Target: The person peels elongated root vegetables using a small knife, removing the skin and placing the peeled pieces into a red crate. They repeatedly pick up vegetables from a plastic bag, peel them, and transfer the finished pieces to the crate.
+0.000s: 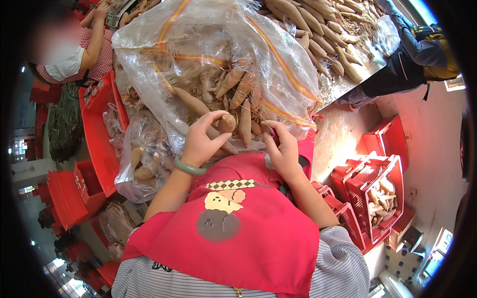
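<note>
In my left hand, a brown root tuber sits between thumb and fingers, its rounded end facing me. A jade-green bangle circles that wrist. My right hand pinches a small pink-and-dark object, mostly hidden by the fingers; it may be a small knife. Both hands are over the near edge of a translucent woven plastic sack with yellow-and-red stripes. Several long brown tubers lie in its opening. One long tuber slants beneath my left hand.
A large tuber pile covers the table's far right. Left stand a red plastic crate and a clear bag of tubers. Red baskets stand on the floor at right. One person is at far left, another at far right.
</note>
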A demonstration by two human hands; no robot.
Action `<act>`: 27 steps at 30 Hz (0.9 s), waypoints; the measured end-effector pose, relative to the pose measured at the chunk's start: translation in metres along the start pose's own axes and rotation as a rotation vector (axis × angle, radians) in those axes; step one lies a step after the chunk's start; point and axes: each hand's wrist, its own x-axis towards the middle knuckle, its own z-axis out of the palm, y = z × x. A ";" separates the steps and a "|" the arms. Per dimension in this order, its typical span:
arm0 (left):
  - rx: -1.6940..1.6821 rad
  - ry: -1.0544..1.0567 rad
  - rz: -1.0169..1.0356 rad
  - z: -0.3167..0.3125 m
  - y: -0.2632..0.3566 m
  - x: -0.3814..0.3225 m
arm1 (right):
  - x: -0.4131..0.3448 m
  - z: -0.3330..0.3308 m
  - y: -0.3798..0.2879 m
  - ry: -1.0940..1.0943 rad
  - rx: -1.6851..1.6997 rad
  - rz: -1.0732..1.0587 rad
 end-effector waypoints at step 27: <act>-0.035 -0.179 -0.205 -0.040 0.032 -0.026 | 0.028 0.010 -0.065 -0.111 -0.210 -0.442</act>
